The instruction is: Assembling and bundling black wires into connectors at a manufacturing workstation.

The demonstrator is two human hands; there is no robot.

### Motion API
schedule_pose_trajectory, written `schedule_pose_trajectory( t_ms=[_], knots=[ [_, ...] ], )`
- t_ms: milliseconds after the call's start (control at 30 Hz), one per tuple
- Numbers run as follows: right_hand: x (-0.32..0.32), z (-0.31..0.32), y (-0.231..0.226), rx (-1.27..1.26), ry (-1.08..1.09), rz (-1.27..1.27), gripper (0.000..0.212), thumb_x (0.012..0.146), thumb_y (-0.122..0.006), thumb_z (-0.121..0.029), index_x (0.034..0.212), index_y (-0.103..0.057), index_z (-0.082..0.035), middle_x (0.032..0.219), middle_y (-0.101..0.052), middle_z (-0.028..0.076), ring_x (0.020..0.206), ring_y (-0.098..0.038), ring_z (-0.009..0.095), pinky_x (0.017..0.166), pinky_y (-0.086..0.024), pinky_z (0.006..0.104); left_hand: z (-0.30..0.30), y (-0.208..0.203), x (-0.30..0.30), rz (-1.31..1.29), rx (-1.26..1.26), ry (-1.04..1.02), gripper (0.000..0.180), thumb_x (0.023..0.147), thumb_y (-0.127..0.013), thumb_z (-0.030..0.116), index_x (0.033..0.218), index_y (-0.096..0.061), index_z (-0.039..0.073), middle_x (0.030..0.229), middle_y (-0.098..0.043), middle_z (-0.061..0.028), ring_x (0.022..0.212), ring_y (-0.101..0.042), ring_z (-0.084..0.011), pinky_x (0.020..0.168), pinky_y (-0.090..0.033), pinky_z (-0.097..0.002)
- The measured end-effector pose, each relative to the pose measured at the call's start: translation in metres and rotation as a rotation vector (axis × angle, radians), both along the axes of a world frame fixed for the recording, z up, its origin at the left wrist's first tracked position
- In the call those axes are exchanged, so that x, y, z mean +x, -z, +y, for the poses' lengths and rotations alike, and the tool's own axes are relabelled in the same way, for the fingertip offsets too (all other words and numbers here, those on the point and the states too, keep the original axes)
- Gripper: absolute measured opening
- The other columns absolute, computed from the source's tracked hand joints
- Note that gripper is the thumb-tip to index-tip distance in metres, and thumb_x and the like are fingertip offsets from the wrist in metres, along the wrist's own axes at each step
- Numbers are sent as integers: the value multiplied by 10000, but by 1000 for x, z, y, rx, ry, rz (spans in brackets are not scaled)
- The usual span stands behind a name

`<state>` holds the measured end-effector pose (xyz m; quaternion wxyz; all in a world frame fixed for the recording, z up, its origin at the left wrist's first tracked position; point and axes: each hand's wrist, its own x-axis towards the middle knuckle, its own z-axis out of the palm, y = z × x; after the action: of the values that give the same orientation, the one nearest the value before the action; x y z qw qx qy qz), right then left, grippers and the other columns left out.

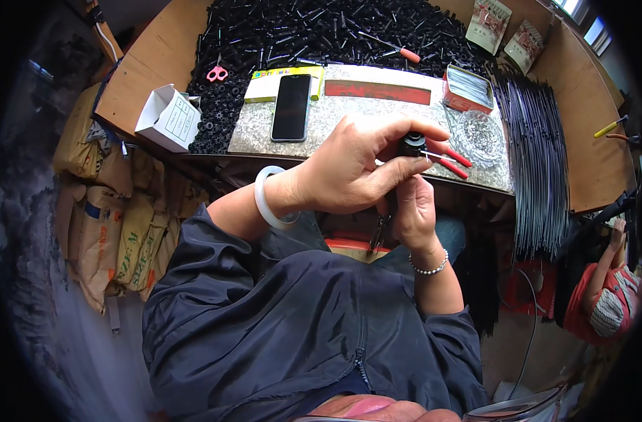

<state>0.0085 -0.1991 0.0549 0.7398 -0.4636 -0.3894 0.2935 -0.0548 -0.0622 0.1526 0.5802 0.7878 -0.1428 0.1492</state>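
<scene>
My left hand point(352, 167), with a white bangle on the wrist, pinches a small black round plastic part point(410, 144) between thumb and fingers just in front of the table edge. Under it, my right hand point(414, 211), wearing a bead bracelet, grips a thin dark rod point(378, 232) that runs down from the part toward my lap. Both hands touch each other around the part. Red-handled pliers point(449, 159) lie on the stone slab right behind the hands.
A stone slab point(363, 105) holds a black phone point(291, 107), a red tin point(467, 88) and a glass ashtray point(480, 135). A heap of black parts point(314, 32) lies behind. A bundle of dark rods point(539, 162) lies right, sacks point(117, 232) left. Another person point(606, 295) sits lower right.
</scene>
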Motion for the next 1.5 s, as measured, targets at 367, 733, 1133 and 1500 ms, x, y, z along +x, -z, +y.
schedule_pose_trajectory(
  t_ms=[367, 733, 1133, 1500],
  knots=[
    [4, 0, -6, 42, -1, 50, 491, 983, -353, -434, 864, -566, -8, 683, -599, 42, 572, -520, 57, 535, -420, 195, 1, 0, -1, -32, 27, 48, 409, 907, -483, -28, 1312, -434, -57, 1104, -625, -146, 944, -592, -119, 837, -482, -243],
    [-9, 12, -4, 100, 258, -352, 237, 957, -434, -123, 1138, -458, 29, 754, -588, 83, 607, -559, 133, 573, -459, 261, 3, 1, 1, -83, 208, -16, 437, 894, -509, -12, 1317, -405, -49, 882, -603, -68, 821, -613, -124, 780, -492, -235],
    [-7, 30, 7, -37, 672, -809, 221, 940, -458, -111, 1082, -485, 56, 784, -622, 208, 682, -640, 380, 565, -496, 402, -8, 13, -1, -343, 388, -344, 550, 856, -504, 1, 1369, -313, -51, 1051, -620, -192, 939, -644, -290, 801, -511, -339],
    [3, 1, -2, -291, 210, -930, 190, 798, -572, -46, 979, -581, 8, 1006, -587, 159, 963, -548, 353, 824, -419, 434, -2, 49, 2, 89, -66, -159, 305, 950, -521, 229, 892, -681, -23, 720, -666, -77, 709, -624, -115, 652, -494, -256]
  ],
)
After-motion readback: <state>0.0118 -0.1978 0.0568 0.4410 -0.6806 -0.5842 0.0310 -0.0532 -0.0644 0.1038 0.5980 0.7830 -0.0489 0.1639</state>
